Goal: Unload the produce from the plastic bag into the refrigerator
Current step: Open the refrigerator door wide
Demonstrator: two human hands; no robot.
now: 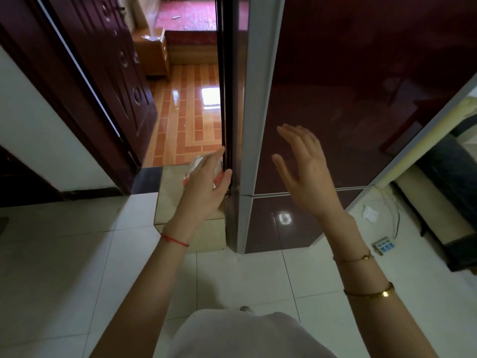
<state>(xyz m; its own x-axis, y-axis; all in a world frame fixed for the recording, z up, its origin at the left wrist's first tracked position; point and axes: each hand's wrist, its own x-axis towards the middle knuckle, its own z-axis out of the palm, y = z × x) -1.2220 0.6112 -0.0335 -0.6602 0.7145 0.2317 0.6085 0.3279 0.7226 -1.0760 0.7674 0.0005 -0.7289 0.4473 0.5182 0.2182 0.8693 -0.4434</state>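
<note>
The refrigerator (335, 99) stands right in front of me, its glossy dark red upper door closed, with a lower door (284, 228) beneath it. A crumpled white and orange plastic bag (193, 166) lies on a low beige box (170, 200) against the refrigerator's left side. My left hand (204, 187) reaches over the bag, fingers stretched out, thumb touching the refrigerator's left edge. I cannot tell whether the palm touches the bag. My right hand (302, 171) hovers open in front of the upper door, palm turned left. No produce is visible.
A dark wooden door (116, 73) stands open on the left, onto a room with an orange tiled floor (185, 112). At the right, on white floor tiles, are a power strip (383, 245), a scrap of paper (370, 214) and dark rolled bedding (451, 177).
</note>
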